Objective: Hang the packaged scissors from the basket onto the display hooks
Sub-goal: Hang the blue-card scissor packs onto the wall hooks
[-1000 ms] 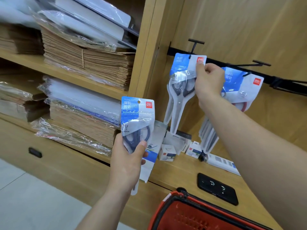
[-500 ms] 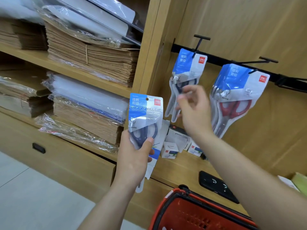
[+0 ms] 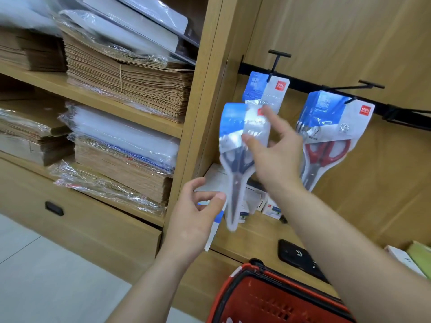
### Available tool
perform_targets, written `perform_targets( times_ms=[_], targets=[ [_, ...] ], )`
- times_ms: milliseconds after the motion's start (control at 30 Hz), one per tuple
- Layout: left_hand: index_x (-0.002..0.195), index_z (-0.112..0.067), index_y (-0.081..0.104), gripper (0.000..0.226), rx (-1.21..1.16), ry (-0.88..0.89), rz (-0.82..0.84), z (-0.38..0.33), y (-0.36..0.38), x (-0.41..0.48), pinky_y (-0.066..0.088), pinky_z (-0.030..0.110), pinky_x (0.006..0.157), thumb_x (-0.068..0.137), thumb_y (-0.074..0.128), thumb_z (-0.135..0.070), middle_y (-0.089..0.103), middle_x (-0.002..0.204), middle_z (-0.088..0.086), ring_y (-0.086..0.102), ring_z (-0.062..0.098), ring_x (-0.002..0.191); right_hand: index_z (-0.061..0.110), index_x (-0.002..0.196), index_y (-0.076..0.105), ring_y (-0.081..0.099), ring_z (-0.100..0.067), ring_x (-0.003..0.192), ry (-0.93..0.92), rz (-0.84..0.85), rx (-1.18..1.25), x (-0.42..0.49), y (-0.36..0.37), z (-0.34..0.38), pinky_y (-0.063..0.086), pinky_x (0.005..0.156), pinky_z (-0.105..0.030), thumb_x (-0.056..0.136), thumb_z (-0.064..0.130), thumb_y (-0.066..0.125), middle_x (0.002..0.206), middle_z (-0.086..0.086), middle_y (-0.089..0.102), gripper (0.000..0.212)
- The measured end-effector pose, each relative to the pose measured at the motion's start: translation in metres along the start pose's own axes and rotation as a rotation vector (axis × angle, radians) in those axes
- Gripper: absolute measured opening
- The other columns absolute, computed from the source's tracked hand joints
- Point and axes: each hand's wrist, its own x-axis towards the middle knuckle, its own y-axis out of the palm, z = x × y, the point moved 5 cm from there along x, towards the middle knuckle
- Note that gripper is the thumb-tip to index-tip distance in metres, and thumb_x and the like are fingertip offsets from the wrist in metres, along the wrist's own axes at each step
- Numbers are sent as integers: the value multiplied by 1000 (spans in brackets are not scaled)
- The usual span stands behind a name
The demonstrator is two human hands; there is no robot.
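Head view: a pack of dark-handled scissors is held up before a wooden display panel by the right hand. It is pinched near its blue-and-white top between thumb and fingers, with the index finger stretched upward. The pack is tilted, tip pointing down, and is seen just below the left hook, on which a hung pack is suspended. The left hand is raised beside the pack's lower end, its fingers curled round a second pack that is mostly hidden behind the palm. Red-handled packs are hung in a bundle on the right hook. The red basket is seen at the bottom edge, below the shelf. Wrapped paper stacks are shelved at left.
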Motion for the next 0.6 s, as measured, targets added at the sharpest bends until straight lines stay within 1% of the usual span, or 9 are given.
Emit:
perform_targets(
  times_ms=[100, 167, 233, 300, 367, 433, 500, 533, 600],
  targets=[
    [139, -35, 50, 50, 53, 24, -17, 2, -6, 2, 54, 40, 99, 94, 71, -40, 73, 102, -25, 69, 8, 102, 24, 145, 58, 59, 5, 114, -61, -63, -50, 39, -11, 11, 51, 93, -14, 89, 9, 78, 126, 20, 61, 61],
    [135, -34, 54, 42, 102, 38, -32, 4, -9, 3, 52, 26, 88, 96, 69, -32, 72, 101, -24, 66, -3, 93, 24, 146, 56, 55, 6, 110, -81, -102, -100, 58, -13, 12, 49, 98, -18, 88, 11, 78, 120, 26, 57, 63],
    [130, -35, 59, 34, 206, 66, -41, 4, -10, 3, 49, 18, 80, 97, 68, -31, 71, 104, -21, 63, -9, 91, 24, 148, 55, 50, 7, 115, -79, -122, -119, 70, -14, 9, 45, 103, -18, 89, 13, 77, 125, 26, 53, 64],
    [127, -36, 61, 31, 343, 105, -37, 2, -9, 3, 51, 20, 81, 97, 67, -33, 68, 107, -23, 63, -8, 94, 24, 149, 53, 44, 9, 117, -84, -131, -135, 76, -15, 8, 37, 102, -13, 91, 14, 76, 127, 25, 50, 63],
    [127, -37, 62, 31, 450, 127, -17, 2, -7, 2, 54, 26, 87, 96, 67, -36, 66, 111, -24, 64, -5, 98, 24, 148, 54, 43, 9, 118, -91, -138, -140, 79, -14, 7, 35, 106, -14, 91, 15, 76, 128, 25, 51, 62],
    [128, -37, 61, 32, 513, 133, 4, 2, -7, 3, 55, 30, 91, 97, 66, -37, 64, 114, -24, 63, -3, 101, 24, 147, 56, 45, 8, 119, -94, -144, -136, 77, -13, 7, 39, 112, -21, 90, 14, 77, 124, 30, 52, 61],
    [129, -36, 61, 32, 540, 132, 12, 2, -8, 4, 55, 31, 93, 98, 65, -37, 63, 115, -24, 63, -2, 102, 25, 144, 58, 54, 5, 116, -113, -143, -129, 74, -13, 5, 49, 108, -28, 89, 13, 78, 115, 39, 52, 60],
    [129, -36, 61, 31, 546, 131, 10, 3, -10, 5, 55, 31, 93, 98, 65, -37, 63, 115, -24, 62, -2, 102, 25, 144, 59, 57, 5, 113, -124, -136, -127, 72, -12, 5, 52, 104, -27, 89, 12, 78, 112, 40, 51, 60],
    [128, -35, 61, 31, 557, 132, 3, 3, -11, 6, 55, 30, 92, 98, 65, -37, 62, 115, -24, 62, -3, 102, 23, 145, 58, 55, 12, 109, -125, -134, -133, 74, -12, 3, 50, 95, -13, 90, 10, 77, 114, 35, 53, 60]
  ],
)
